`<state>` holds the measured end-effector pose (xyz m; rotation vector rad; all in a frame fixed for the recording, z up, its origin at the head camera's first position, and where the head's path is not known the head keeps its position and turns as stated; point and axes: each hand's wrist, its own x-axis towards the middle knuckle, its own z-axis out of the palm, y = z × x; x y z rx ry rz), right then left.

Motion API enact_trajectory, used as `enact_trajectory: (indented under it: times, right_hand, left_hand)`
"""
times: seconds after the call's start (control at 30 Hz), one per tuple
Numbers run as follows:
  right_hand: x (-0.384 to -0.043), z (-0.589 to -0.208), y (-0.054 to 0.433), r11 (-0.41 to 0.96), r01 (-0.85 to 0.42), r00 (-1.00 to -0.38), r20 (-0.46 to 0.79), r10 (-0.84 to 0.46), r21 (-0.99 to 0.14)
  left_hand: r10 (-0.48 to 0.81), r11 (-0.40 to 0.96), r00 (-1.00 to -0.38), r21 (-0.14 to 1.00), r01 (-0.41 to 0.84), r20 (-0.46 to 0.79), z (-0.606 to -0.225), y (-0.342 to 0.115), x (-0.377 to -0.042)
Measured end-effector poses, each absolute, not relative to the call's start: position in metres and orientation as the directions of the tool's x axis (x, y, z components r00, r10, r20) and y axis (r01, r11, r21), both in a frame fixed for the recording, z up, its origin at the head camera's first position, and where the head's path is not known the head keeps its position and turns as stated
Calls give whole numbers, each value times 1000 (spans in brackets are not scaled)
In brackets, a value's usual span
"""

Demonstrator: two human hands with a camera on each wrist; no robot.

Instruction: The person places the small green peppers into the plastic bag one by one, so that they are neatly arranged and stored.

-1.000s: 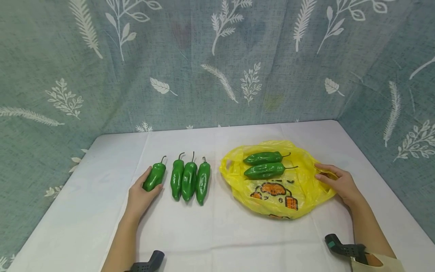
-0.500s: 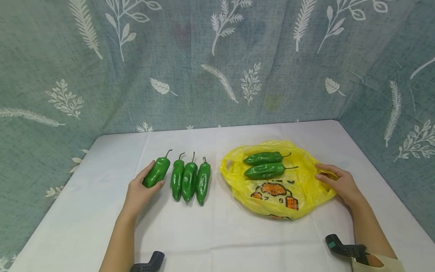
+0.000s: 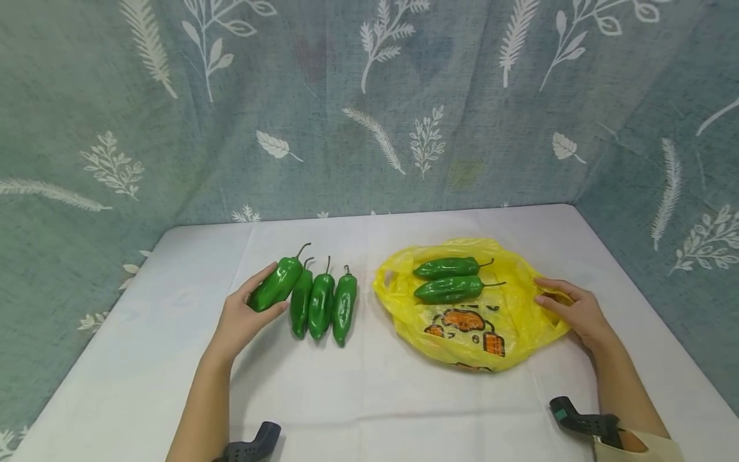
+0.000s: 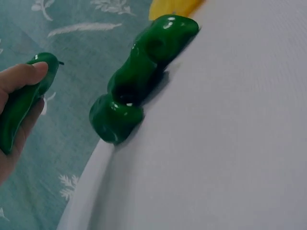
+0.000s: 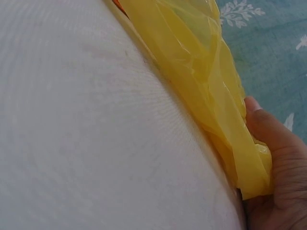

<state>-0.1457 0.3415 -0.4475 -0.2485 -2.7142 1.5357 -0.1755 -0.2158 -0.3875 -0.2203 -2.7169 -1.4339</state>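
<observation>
My left hand [image 3: 239, 324] grips a glossy green pepper [image 3: 278, 285] between thumb and fingers, its stem pointing up and right. In the left wrist view this pepper [image 4: 21, 108] shows raised in the hand, with a gap between it and the row of other peppers. On the right, my right hand [image 3: 584, 317] holds the edge of a yellow plastic bag [image 3: 412, 324] with an orange and black print. The right wrist view has the thumb against the bag's folded edge [image 5: 249, 167]. Two green peppers [image 3: 450, 290] lie side by side on the bag, stems to the right.
Three more green peppers [image 3: 321, 308] lie in a row on the white cloth [image 3: 369, 398], stems away from me; the held pepper partly overlaps the leftmost. A grey-green leaf-patterned curtain [image 3: 323, 128] rises behind the table. Black devices [image 3: 583, 420] are strapped to both wrists.
My left hand has lifted the pepper and moved it away from me and to the right, toward the row. The right hand and bag have stayed in place.
</observation>
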Motion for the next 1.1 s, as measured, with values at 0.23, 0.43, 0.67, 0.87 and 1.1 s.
enact_trajectory:
  times: [0.23,0.43,0.67,0.87,1.1]
  right_hand:
    - [-147,-449,340,472,130,-988,-73,138,-872]
    - [-146,-447,341,494,124,-988,-62,140,-860]
    - [-144,-448,344,520,139,-986,-68,153,-843]
    - [-144,-450,346,512,114,-989,-48,140,-851]
    - [-146,-450,345,509,112,-989,-48,139,-853]
  left_hand:
    - [176,504,-980,847,168,89,-379,-203,-188]
    - [246,472,-965,858,204,94,-375,-187,-198]
    - [296,421,-951,881,216,91,-376,-170,-205]
    - [316,410,-944,885,222,91,-377,-152,-210]
    - [353,422,-933,879,220,64,-376,-134,-217]
